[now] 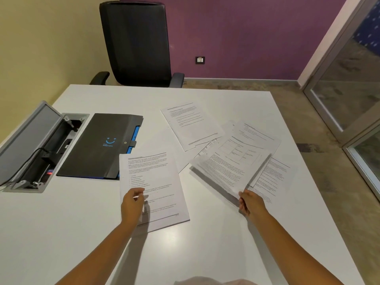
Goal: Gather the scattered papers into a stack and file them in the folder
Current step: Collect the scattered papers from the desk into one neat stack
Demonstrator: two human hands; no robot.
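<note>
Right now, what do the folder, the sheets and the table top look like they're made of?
Folder: probably matte black plastic or coated board; dull surface, stiff flat cover, snap tab.
Sheets: thin white printed paper; the bundle in the right hand sags.
Table top: smooth white laminate, apparently; even colour, soft sheen.

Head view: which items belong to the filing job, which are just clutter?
Job:
papers on the table
sheets in the right hand
page under the left hand
folder

Clutter:
office chair
open cable box
wall socket
</note>
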